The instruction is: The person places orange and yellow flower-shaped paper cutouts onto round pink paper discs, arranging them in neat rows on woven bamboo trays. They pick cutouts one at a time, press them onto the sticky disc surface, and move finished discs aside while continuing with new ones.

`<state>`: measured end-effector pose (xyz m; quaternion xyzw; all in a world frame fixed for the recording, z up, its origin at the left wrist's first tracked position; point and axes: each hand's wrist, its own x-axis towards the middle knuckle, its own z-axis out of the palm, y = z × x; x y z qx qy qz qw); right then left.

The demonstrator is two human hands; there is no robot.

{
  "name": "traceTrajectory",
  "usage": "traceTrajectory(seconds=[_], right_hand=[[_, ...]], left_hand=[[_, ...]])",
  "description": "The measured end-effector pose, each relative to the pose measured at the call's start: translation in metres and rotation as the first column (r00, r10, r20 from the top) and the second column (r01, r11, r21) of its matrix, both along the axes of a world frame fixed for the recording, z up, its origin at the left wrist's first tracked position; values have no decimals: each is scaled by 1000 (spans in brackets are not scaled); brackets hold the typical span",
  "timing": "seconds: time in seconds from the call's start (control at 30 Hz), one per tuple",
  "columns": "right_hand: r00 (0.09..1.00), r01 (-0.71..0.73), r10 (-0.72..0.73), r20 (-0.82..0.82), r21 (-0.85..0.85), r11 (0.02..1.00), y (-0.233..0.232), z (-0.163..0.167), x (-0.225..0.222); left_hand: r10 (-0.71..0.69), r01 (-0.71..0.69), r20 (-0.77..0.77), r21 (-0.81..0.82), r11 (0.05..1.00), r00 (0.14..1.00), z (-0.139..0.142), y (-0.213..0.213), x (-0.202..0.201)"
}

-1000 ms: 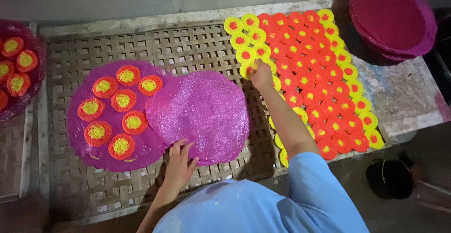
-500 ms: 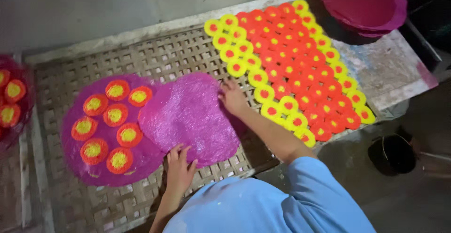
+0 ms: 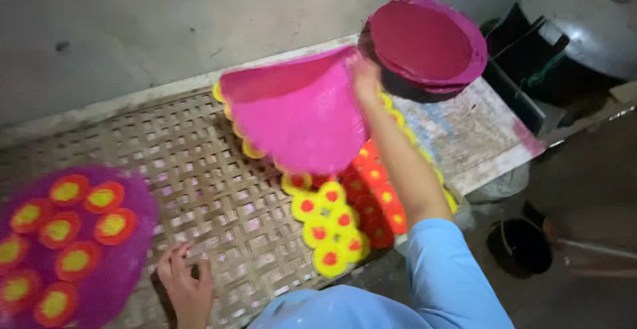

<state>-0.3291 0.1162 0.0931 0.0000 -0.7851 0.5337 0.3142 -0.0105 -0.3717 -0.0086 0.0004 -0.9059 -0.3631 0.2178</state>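
Pink disc (image 3: pixel 302 120), a thin round sheet, is up in the air above the woven lattice tray (image 3: pixel 212 190), tilted so its glossy face shows, with its far edge curling over; it hangs over the near end of the flower-patterned sheet (image 3: pixel 335 226) of red and yellow rounds that lies along the tray's right side. As far as the work can be judged, one purple disc (image 3: pixel 70 243) at the left already carries a set of orange-and-yellow rounds, so that one looks filled, while the lifted disc is bare and not yet laid anywhere, and most of the patterned sheet remains unused. A stack of dark pink discs (image 3: pixel 428 44) sits at the far right corner on the worn board (image 3: pixel 471 133). Right hand (image 3: pixel 367 80) is raised, arm stretched forward and up in a light blue sleeve, fingers pinched on the disc's right edge; blur hides just how the fingertips sit. Left hand (image 3: pixel 186 282) rests low on the lattice just beside the filled purple disc, fingers spread and flat, holding nothing. A dark bucket (image 3: pixel 519 246) stands on the floor to the right
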Motion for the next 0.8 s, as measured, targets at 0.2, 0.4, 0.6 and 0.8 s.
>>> traceTrajectory(seconds=[0.2,0.4,0.6,0.8], right_hand=[[862,445,-495,109,-629,637,223,48,-7],[821,450,-532,207,-808,380,280,16,-21],[981,176,-149,121,-877,447,284,-28,-50],[975,-90,220,-26,-954,284,243,-43,-64]], left_hand=[[56,-56,-52,-12,998,997,-5,82,3],[115,-116,-18,-103,988,993,6,114,7],[191,-190,-17,-183,965,982,26,126,3],[143,-141,-7,-208,968,990,21,69,-30]])
